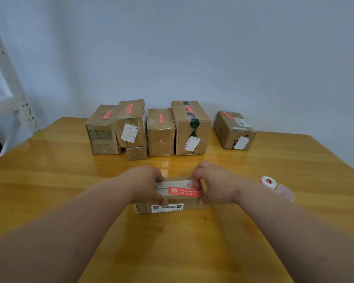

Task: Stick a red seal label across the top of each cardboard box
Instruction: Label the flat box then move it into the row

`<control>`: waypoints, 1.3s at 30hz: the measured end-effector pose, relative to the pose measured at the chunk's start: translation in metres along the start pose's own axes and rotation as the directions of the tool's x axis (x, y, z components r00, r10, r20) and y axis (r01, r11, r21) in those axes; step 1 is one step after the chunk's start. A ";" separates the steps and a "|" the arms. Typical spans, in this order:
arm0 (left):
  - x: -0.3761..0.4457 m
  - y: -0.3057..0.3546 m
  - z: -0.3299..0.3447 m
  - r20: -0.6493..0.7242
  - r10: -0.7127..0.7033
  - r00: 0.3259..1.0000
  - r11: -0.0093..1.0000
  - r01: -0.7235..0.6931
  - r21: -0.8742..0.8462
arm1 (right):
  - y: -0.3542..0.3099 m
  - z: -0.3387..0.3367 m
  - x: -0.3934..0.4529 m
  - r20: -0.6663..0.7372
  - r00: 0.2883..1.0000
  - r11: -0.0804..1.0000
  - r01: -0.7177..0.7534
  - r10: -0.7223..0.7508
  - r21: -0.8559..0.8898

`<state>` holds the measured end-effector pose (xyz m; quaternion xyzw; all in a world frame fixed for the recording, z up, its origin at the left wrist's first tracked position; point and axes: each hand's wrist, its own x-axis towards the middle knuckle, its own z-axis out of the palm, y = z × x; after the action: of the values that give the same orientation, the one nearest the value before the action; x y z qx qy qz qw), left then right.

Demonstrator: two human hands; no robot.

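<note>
At the lower centre of the frame, the left hand (pixel 149 185) and right hand (pixel 209 184) grip opposite ends of a small box (pixel 172 203), its red label (pixel 184 191) running left-to-right between them.

— Anything readable on the far right box (pixel 235 130)?
— "BA114" on its top white sticker (pixel 240 121); partial "BA…A" printed down the front face.
— And the red seal label (pixel 184 190) on the near box (pixel 168 201)?
— White print, too blurred to read.

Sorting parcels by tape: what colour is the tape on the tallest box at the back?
Dark green, running over the tallest box; the head view shows it.
</note>
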<state>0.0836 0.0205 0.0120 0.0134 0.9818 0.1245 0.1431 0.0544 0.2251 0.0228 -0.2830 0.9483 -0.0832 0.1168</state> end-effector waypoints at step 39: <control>-0.012 0.000 0.004 -0.010 -0.040 0.999 0.993 0.039 -0.112 | -0.014 -0.042 -0.002 -0.194 0.979 0.996 0.076 -0.066 0.046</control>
<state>0.0963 0.0203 0.0116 -0.0149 0.9742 0.1767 0.1398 0.0522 0.2188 0.0663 -0.3043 0.9419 -0.1392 0.0291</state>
